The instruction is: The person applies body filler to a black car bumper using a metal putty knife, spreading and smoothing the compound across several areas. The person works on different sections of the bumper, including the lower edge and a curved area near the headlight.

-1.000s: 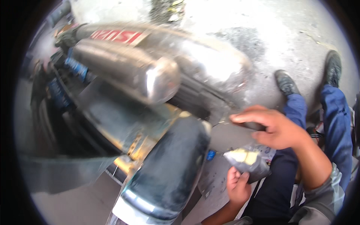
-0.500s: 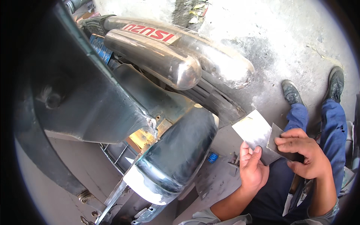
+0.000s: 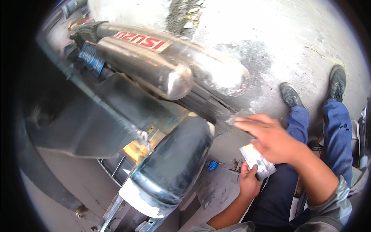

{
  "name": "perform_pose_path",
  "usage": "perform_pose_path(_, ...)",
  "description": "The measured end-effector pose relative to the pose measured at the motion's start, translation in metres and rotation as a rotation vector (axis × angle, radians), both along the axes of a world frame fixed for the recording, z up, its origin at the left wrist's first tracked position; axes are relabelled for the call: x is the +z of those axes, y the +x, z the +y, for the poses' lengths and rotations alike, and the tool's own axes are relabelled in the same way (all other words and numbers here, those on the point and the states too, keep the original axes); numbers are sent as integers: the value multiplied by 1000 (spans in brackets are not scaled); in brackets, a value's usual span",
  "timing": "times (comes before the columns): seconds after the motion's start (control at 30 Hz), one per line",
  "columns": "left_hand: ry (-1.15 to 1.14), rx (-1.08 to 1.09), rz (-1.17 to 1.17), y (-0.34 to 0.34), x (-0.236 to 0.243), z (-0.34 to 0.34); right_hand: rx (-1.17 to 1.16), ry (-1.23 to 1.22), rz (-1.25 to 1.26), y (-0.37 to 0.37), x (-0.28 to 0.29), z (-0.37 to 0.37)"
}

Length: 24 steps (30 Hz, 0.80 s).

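Fingers of the right hand (image 3: 271,140): stretched forward and close together, clamped on a thin scraper (image 3: 231,119); the thumb is mostly hidden, and blur softens the tips.
Scraper: held in the air, its pale edge just past the fingertips, near the rounded end of the dark fender (image 3: 176,150); too blurred to tell its outline.
Fingers of the left hand (image 3: 249,183): closed on the near side of a small plate (image 3: 258,163), thumb laid over its face.
Small plate: tilted, close by the right hand, whitish-grey smears across it and a yellow dab (image 3: 247,147) at the far end.
Sleeves (image 3: 328,210): grey, pushed back so the forearms are bare.
Dark trousers (image 3: 270,193): below the plate, between the forearms.
Blue scrap (image 3: 212,165): small, between the fender and the left hand.
Fender: dark, glossy and rounded, left of both hands and apart from them; a white patch (image 3: 141,198) covers its lower end.
Yellow metal (image 3: 135,151): beside the fender's left edge.
Silver tubes (image 3: 143,69): two, round-ended, side by side beyond the fender; red lettering on the farther one.
Blue trousers (image 3: 337,123): two legs at the right, with dark shoes (image 3: 337,83) on the pale grey floor (image 3: 305,38).
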<state>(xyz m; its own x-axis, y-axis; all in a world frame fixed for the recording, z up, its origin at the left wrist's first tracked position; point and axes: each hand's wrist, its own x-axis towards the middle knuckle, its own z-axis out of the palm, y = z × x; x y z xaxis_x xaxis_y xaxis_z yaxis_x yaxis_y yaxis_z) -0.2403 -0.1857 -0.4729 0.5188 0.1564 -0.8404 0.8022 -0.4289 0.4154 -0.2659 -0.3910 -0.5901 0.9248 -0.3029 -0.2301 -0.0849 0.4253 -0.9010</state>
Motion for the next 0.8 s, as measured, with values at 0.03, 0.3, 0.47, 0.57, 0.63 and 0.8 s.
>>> perform_pose_path(0.03, 59, 28, 29, -6, 1, 1, -1, 12, 16, 16, 4, 6)
perform_pose_path(0.3, 88, -72, 133, -34, 1, 39, 71, 170, 16, 107, -3, 6)
perform_pose_path(0.47, 140, -80, 200, -37, 2, 30, 120, 152, -38, 124, -26, 10)
perform_pose_path(0.57, 163, -76, 245, -43, 1, 38, 137, 177, -79, 131, -37, 12)
perform_pose_path(0.63, 139, -71, 277, -49, 2, 49, 231, 255, -87, 133, -33, -4)
perform_pose_path(0.8, 154, -151, 278, -54, 2, 60, 229, 267, -104, 135, -35, -5)
